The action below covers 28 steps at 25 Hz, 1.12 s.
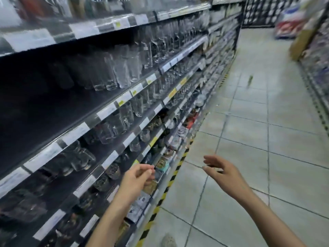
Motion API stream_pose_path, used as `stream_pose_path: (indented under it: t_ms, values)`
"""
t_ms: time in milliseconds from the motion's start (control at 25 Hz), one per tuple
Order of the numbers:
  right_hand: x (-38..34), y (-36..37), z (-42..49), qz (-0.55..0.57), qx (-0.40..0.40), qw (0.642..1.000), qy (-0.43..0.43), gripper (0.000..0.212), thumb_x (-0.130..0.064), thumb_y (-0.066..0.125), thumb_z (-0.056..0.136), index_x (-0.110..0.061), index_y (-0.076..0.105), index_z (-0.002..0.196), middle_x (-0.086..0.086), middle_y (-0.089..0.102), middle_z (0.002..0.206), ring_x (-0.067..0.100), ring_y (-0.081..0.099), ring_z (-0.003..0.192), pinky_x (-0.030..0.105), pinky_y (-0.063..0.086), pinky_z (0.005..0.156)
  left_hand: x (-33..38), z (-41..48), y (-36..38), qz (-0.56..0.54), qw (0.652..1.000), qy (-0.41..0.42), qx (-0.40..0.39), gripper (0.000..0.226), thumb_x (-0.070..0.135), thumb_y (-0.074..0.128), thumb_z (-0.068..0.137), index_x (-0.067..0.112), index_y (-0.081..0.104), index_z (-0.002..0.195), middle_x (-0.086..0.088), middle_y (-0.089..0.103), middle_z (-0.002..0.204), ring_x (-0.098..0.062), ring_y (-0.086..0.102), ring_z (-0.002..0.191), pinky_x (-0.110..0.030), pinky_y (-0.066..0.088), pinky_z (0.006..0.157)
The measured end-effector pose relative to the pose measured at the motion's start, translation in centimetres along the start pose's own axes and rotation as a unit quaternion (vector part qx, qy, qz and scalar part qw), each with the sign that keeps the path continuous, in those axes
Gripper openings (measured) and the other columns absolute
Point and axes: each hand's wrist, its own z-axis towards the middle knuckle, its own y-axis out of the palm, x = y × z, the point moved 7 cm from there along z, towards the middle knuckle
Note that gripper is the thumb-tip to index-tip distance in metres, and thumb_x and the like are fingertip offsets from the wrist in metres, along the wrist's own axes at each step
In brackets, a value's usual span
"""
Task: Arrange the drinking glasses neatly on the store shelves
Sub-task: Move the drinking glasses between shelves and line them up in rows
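Tall drinking glasses (114,72) stand in rows along the store shelves (124,100) at our left, while our left hand (137,180) hovers near a lower shelf edge with fingers loosely curled, holding nothing. Our right hand (224,173) hangs over the tiled floor (267,139), fingers apart. A careless reach could topple the close-packed glasses; the price labels (106,110) blur beyond reading.

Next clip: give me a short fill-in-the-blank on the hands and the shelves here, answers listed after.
1. Both the left hand and the right hand hold ____.
2. The tall clear glasses stand on a shelf to the person's ____.
3. The striped tape along the shelf base is yellow and ____.

Answers: nothing; left; black
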Motion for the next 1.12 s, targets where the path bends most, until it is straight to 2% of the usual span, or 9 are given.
stream_pose_path:
  t_ms: [200,320,440,560,680,840,960,1040,1120]
  values:
    - [4.0,-2.8,5.7,0.008,0.045,0.998,0.051,0.024,-0.024,0.072,0.088,-0.039,0.064,0.105,-0.013,0.071,0.105,-0.006,0.065,0.094,0.027,0.054,0.087,1.2,8.1,6.2,0.012,0.998,0.006,-0.057,0.013,0.006,0.058,0.097,0.013,0.070,0.098,-0.006,0.076,0.095,-0.027,0.072,0.096,-0.038,0.058,0.084]
    - [4.0,-3.2,11.2,0.004,0.050,0.997,0.066,0.023,-0.024,0.071,0.088,-0.035,0.065,0.107,-0.012,0.071,0.105,-0.008,0.064,0.092,0.023,0.053,0.084,3.1,13.4,7.6,0.005,0.998,0.015,-0.064,0.016,0.005,0.059,0.096,0.016,0.071,0.098,-0.003,0.077,0.092,-0.025,0.072,0.093,-0.032,0.057,0.077]
    - [2.5,-3.4,19.2,0.007,0.050,0.997,0.063,0.022,-0.022,0.071,0.089,-0.030,0.067,0.109,-0.011,0.071,0.102,-0.010,0.063,0.090,0.012,0.051,0.076,6.4,19.7,7.4,-0.012,0.999,0.018,-0.044,0.017,0.006,0.059,0.097,0.019,0.071,0.098,0.000,0.077,0.094,-0.020,0.073,0.091,-0.034,0.059,0.081]
    - [-0.2,-2.5,27.4,0.012,0.048,0.998,0.049,0.021,-0.022,0.071,0.088,-0.030,0.068,0.108,-0.012,0.072,0.100,-0.005,0.065,0.094,0.012,0.051,0.080,10.6,26.1,5.8,-0.022,0.999,0.046,-0.020,0.016,0.008,0.059,0.097,0.018,0.070,0.101,0.002,0.077,0.097,-0.014,0.074,0.089,-0.027,0.058,0.076]
    - [-2.5,-1.0,34.0,0.020,0.022,0.999,0.032,0.022,-0.024,0.071,0.089,-0.029,0.068,0.110,-0.014,0.071,0.103,-0.007,0.063,0.095,0.005,0.046,0.074,14.0,31.5,2.9,-0.034,0.997,0.067,0.032,0.014,0.009,0.059,0.097,0.017,0.070,0.102,0.000,0.077,0.098,-0.010,0.073,0.088,-0.023,0.057,0.074]
    - [-5.3,1.0,41.6,0.029,-0.027,0.999,0.000,0.024,-0.027,0.070,0.090,-0.034,0.066,0.112,-0.016,0.070,0.105,-0.007,0.063,0.098,0.014,0.051,0.082,16.7,36.3,0.1,-0.054,0.991,0.083,0.095,0.013,0.011,0.061,0.097,0.015,0.069,0.104,0.001,0.077,0.099,-0.011,0.073,0.088,-0.028,0.058,0.079]
    - [-7.4,2.5,47.3,0.052,-0.070,0.996,-0.026,0.023,-0.028,0.070,0.090,-0.035,0.066,0.111,-0.016,0.071,0.101,-0.007,0.064,0.096,0.012,0.051,0.076,17.6,38.8,-1.8,-0.065,0.982,0.084,0.155,0.012,0.010,0.062,0.095,0.012,0.070,0.103,-0.002,0.077,0.099,-0.014,0.074,0.089,-0.027,0.060,0.075]
    - [-9.5,4.6,51.4,0.057,-0.131,0.988,-0.062,0.022,-0.028,0.069,0.090,-0.035,0.067,0.111,-0.017,0.072,0.098,-0.003,0.065,0.096,0.018,0.052,0.080,17.9,40.0,-3.3,-0.070,0.972,0.082,0.207,0.012,0.009,0.063,0.094,0.012,0.071,0.102,-0.002,0.078,0.097,-0.016,0.074,0.090,-0.025,0.060,0.074]
    - [-12.1,7.3,55.5,0.068,-0.200,0.973,-0.090,0.023,-0.026,0.069,0.090,-0.034,0.067,0.111,-0.017,0.072,0.097,-0.001,0.066,0.095,0.017,0.052,0.082,18.4,40.2,-4.6,-0.074,0.956,0.072,0.274,0.011,0.008,0.063,0.094,0.012,0.071,0.100,-0.001,0.078,0.094,-0.015,0.074,0.089,-0.020,0.058,0.072]
